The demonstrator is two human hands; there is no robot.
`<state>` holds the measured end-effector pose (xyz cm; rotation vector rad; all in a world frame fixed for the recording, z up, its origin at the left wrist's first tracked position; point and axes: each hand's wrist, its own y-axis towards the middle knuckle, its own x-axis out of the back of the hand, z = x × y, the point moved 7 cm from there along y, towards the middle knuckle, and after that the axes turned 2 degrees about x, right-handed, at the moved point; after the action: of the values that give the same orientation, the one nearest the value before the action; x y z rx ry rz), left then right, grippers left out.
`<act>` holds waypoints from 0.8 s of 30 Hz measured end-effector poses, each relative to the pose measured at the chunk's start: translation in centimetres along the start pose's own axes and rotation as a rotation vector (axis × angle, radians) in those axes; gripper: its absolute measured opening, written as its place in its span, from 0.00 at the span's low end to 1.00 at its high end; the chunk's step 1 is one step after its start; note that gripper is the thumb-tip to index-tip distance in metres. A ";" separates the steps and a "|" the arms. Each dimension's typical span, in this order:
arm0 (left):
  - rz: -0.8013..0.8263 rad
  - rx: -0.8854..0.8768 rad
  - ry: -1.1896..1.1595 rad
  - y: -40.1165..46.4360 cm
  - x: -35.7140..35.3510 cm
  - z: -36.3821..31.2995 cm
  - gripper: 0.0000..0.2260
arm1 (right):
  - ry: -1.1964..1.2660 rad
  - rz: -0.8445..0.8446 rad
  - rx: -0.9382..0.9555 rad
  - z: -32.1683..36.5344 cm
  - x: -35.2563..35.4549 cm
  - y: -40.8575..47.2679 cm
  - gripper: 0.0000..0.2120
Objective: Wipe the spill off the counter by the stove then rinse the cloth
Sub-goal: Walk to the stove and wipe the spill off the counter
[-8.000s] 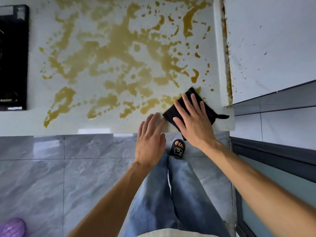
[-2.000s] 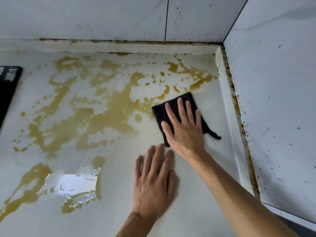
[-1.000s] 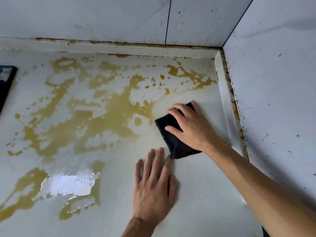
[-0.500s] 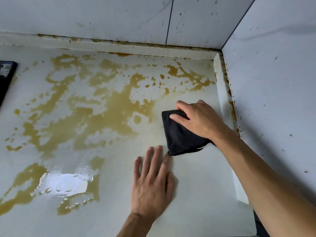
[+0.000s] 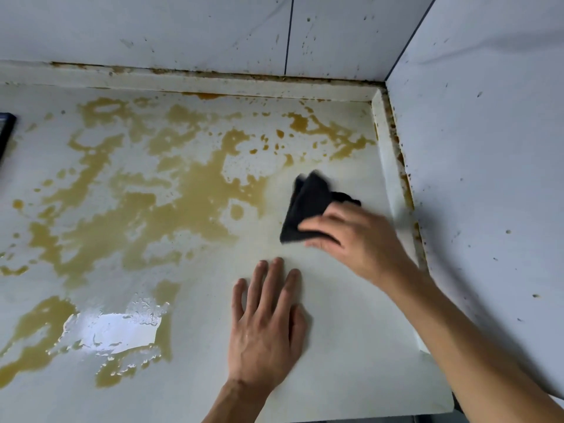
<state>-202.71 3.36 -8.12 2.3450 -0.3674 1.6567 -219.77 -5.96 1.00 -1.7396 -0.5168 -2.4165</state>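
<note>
A yellow-brown spill (image 5: pixel 195 203) spreads over the left and middle of the white counter (image 5: pixel 341 346). The black cloth (image 5: pixel 308 206) is bunched and partly lifted, right of the spill's edge. My right hand (image 5: pixel 357 239) grips the cloth from its right side, thumb and fingers curled round it; the hand is motion-blurred. My left hand (image 5: pixel 268 325) rests flat on the wiped part of the counter, fingers straight, just below the cloth and apart from it.
The stove's black corner (image 5: pixel 6 132) shows at the far left edge. White tiled walls (image 5: pixel 476 148) close the counter at the back and right, with a stained raised lip (image 5: pixel 393 166) along them. A wet glare patch (image 5: pixel 110 331) lies front left. The counter's front edge runs bottom right.
My right hand has gathered the flat cloth into a bunch and pulled it slightly towards me and rightwards, raising one end. My left hand has stayed flat in place.
</note>
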 end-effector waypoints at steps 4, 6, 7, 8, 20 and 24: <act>-0.002 0.003 0.001 -0.1 -0.2 0.1 0.24 | 0.121 0.216 -0.158 0.0 -3.6 -3.3 0.15; 0.001 0.004 0.003 -0.2 -0.3 0.1 0.24 | 0.104 0.058 -0.145 -0.7 -2.8 -2.8 0.11; 0.003 0.003 0.007 -0.2 -0.4 0.1 0.24 | 0.079 -0.010 -0.124 -0.9 -2.5 -2.3 0.10; 0.004 0.004 0.009 -0.2 -0.4 0.2 0.24 | 0.055 -0.028 -0.117 -1.2 -2.7 -1.6 0.12; 0.013 0.003 0.004 -0.2 -0.5 0.1 0.25 | -0.176 0.216 -0.146 -1.1 -10.3 3.1 0.29; 0.020 -0.001 -0.001 -0.2 -0.6 0.2 0.24 | -0.147 0.207 -0.337 -3.3 -10.0 5.6 0.29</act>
<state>-202.68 3.54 -8.79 2.3491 -0.3933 1.6643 -217.74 -13.35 -8.17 -1.9947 0.0660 -2.3435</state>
